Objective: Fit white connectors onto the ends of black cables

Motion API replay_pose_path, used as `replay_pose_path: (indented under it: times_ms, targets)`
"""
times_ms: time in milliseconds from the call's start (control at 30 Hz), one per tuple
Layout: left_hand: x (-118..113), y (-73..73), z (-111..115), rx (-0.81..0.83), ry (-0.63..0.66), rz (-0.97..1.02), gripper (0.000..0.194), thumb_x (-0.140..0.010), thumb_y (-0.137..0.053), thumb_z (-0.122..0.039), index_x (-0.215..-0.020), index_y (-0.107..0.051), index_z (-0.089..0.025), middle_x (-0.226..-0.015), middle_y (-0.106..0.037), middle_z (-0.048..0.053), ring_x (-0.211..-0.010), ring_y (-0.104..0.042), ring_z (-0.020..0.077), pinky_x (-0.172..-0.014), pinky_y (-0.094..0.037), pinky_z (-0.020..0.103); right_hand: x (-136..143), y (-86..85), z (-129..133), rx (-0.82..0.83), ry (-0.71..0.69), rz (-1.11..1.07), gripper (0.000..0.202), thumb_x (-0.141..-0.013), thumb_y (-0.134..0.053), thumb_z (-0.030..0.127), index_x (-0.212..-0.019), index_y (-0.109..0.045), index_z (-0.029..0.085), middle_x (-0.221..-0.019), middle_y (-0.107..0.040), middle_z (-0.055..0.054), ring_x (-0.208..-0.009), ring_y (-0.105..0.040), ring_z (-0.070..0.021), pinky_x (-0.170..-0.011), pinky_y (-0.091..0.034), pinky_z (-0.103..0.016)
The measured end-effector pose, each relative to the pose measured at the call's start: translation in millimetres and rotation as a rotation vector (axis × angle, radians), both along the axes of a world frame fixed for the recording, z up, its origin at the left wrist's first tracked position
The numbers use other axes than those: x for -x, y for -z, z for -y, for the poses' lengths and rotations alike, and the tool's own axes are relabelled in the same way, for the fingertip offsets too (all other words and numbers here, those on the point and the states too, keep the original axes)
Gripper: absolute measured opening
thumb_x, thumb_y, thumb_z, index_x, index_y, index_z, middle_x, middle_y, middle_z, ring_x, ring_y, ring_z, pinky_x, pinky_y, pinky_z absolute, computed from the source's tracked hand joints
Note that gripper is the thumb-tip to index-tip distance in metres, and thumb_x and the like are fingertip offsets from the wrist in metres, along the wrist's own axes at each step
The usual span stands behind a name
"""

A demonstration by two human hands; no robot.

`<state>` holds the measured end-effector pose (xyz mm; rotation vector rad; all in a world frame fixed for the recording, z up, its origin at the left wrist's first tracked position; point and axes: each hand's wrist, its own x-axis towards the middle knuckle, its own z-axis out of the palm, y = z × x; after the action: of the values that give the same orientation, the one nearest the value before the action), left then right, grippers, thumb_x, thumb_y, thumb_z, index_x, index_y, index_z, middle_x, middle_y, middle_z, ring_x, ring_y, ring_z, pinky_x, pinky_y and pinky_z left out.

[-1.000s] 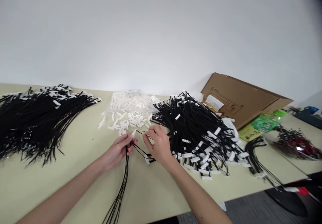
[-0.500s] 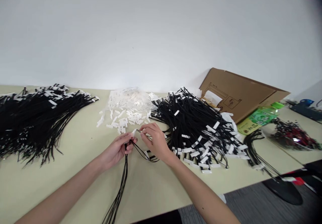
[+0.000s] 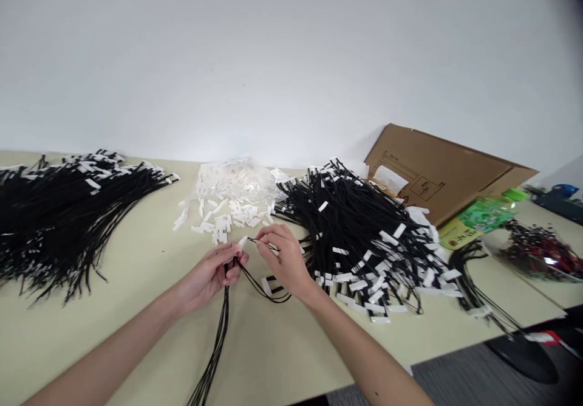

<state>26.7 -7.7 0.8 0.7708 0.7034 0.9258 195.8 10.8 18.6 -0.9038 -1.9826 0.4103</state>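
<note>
The left hand [image 3: 213,274] is closed around a bundle of black cords [image 3: 217,345] that trails toward 6 o'clock along the table [image 3: 150,284], and its fingertips pinch a small white clip [image 3: 243,242]. Just at 3 o'clock of it, the right hand [image 3: 285,260] pinches the thin end of one cord [image 3: 264,246] between thumb and forefinger, its other fingers loosely curled.

At 12 o'clock of the hands a clear plastic bag [image 3: 237,178] lies open, holding white clips, with loose white clips [image 3: 218,217] spilled before it. A cardboard box [image 3: 437,172] lies at 2 o'clock; its contents cannot be made out. Heaps of tagged cords lie at 9 o'clock [image 3: 64,211] and at 3 o'clock [image 3: 359,230].
</note>
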Motion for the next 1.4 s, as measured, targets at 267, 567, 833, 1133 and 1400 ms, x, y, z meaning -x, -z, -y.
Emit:
replay_pose_path:
  times_ms: [267, 567, 833, 1133, 1400]
  targets:
    - [3.0, -4.3, 1.2, -0.032, 0.052, -0.059, 0.020, -0.081, -0.049, -0.030, -0.079, -0.041, -0.012, -0.074, -0.043, 0.001, -0.047, -0.032, 0.0006, -0.043, -0.022, 0.016, -2.4, -2.1, 0.6, -0.099, -0.011, 0.046, 0.009, -0.079, -0.047, 0.015, -0.069, -0.049, 0.015, -0.092, -0.056, -0.001, -0.089, -0.045, -0.0131, -0.081, -0.037, -0.028]
    - [6.5, -6.6, 2.0, -0.041, 0.096, -0.097, 0.021, -0.081, -0.049, -0.031, -0.077, -0.040, -0.012, -0.072, -0.045, 0.000, -0.045, -0.035, 0.0005, -0.043, -0.022, 0.016, -2.7, -8.2, 2.3, -0.009, -0.218, 0.061, 0.008, -0.081, -0.041, 0.011, -0.074, -0.041, 0.015, -0.105, -0.054, -0.002, -0.099, -0.044, -0.0119, -0.085, -0.037, -0.027]
    - [6.0, -10.4, 1.9, -0.050, 0.112, -0.112, 0.021, -0.080, -0.050, -0.031, -0.078, -0.042, -0.013, -0.073, -0.046, 0.001, -0.045, -0.036, 0.0013, -0.043, -0.023, 0.017, -3.7, -10.4, 2.9, 0.022, -0.259, 0.031, 0.010, -0.079, -0.040, 0.009, -0.072, -0.039, 0.015, -0.101, -0.054, -0.005, -0.096, -0.048, -0.0118, -0.084, -0.036, -0.028]
    - [9.1, -8.4, 1.0, -0.035, 0.118, -0.108, 0.020, -0.080, -0.049, -0.031, -0.077, -0.041, -0.013, -0.073, -0.046, 0.001, -0.046, -0.036, 0.0017, -0.043, -0.024, 0.017, -4.8, -10.0, 2.1, -0.024, -0.266, 0.064, 0.009, -0.080, -0.041, 0.010, -0.073, -0.040, 0.015, -0.102, -0.055, -0.006, -0.097, -0.048, -0.0116, -0.083, -0.039, -0.027]
    - [10.7, -8.7, -1.3, -0.026, 0.114, -0.107, 0.021, -0.079, -0.050, -0.031, -0.075, -0.041, -0.013, -0.072, -0.046, 0.000, -0.045, -0.035, 0.0014, -0.042, -0.023, 0.016, -6.6, -8.1, 1.7, -0.025, -0.275, 0.120, 0.007, -0.080, -0.041, 0.010, -0.076, -0.044, 0.015, -0.107, -0.054, -0.006, -0.095, -0.048, -0.0116, -0.081, -0.041, -0.025]
